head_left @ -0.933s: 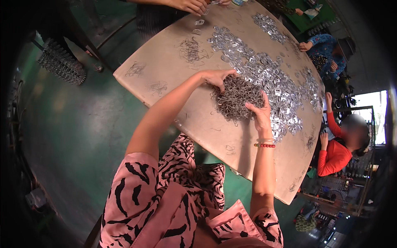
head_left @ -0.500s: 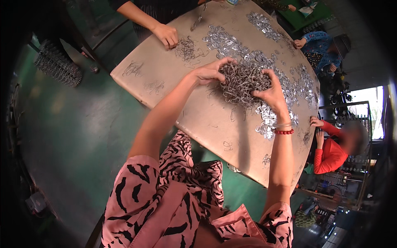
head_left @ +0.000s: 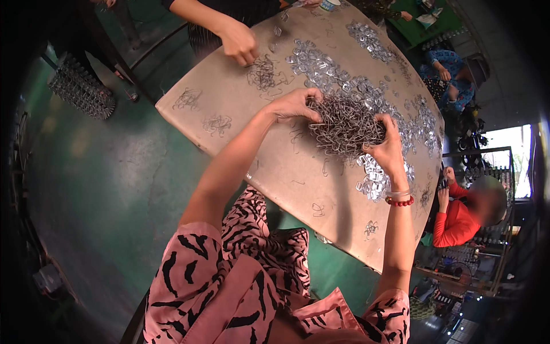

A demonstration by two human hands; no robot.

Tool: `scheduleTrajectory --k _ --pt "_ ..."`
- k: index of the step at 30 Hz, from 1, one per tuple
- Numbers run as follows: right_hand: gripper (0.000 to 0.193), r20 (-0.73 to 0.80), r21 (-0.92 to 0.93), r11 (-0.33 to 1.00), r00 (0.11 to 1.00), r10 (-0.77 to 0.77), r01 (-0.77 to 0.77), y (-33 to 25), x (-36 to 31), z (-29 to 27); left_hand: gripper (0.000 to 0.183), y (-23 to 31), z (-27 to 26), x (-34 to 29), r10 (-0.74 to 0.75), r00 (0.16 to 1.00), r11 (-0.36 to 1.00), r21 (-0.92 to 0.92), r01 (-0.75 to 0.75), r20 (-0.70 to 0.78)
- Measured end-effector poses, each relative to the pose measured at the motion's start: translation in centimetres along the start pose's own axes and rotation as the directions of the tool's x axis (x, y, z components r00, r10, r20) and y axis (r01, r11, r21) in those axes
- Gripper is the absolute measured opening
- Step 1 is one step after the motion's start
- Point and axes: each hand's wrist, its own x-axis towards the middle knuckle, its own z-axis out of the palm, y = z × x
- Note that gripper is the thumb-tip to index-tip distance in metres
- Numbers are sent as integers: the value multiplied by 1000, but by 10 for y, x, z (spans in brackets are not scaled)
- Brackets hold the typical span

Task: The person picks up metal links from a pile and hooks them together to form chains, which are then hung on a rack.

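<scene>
Between my two hands is a big tangled clump of bent metal wire hooks (head_left: 346, 127). My left hand (head_left: 295, 106) grips its left side, the thumb and fingers curled round the edge. On the other side my right hand (head_left: 389, 150) presses in with thumb and fingers, a red bead bracelet at its wrist. The clump hides part of the table beneath it. Shiny flat metal buckles (head_left: 373, 179) lie by my right hand, and a longer spread of buckles (head_left: 321, 66) runs behind the clump.
The tan table (head_left: 286, 200) has small heaps of wire hooks (head_left: 217, 124) along its left side. Across it, a co-worker's hand (head_left: 239, 43) touches another hook pile (head_left: 264, 73). A person in red (head_left: 458, 221) sits at the right, one in blue (head_left: 450, 74) farther back.
The clump and both my hands have shifted slightly right in the picture. The co-worker's hand at the far left has risen a little off the table.
</scene>
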Motion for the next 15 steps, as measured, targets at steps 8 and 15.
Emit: scheduleTrajectory --k 8,15 --pt "55 -53 49 992 991 121 -119 8 -1 0 31 7 25 7 -128 990 929 357 96 67" --pt "55 -82 49 991 989 127 -123 26 -8 -8 37 -11 18 11 -289 937 950 62 306 -198"
